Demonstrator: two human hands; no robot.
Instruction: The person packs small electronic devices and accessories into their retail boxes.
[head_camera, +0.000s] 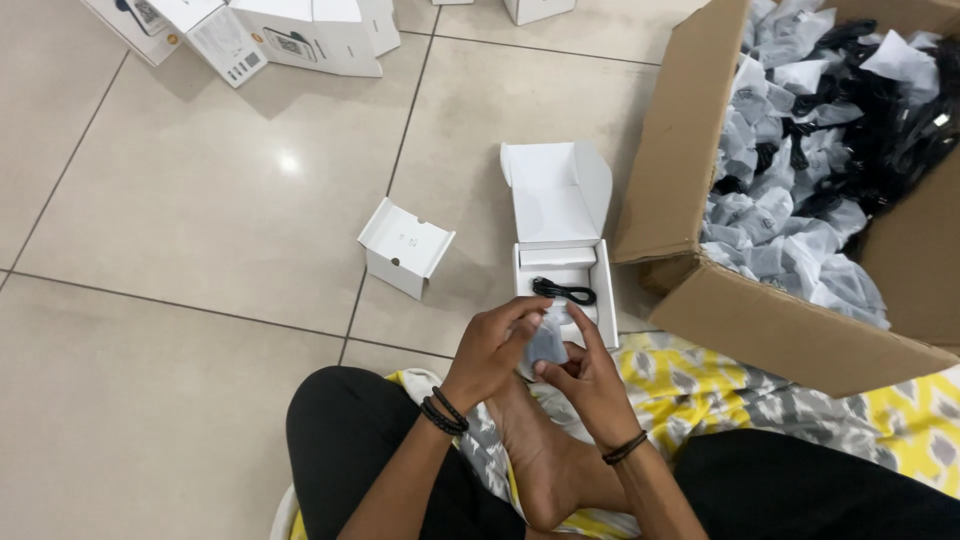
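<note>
Left hand (492, 350) and right hand (590, 375) are pinching a small plastic pouch (545, 343) between closed fingertips, just short of the open white box (563, 275) (black cable (563, 291) inside).

Bright, even indoor light falls from overhead. A small white glare spot shines on the glossy floor tiles (180, 190), left of the small white box (404, 245). Shadows are soft and short. The picture is sharp, with slight wide-angle bending toward the edges.
</note>
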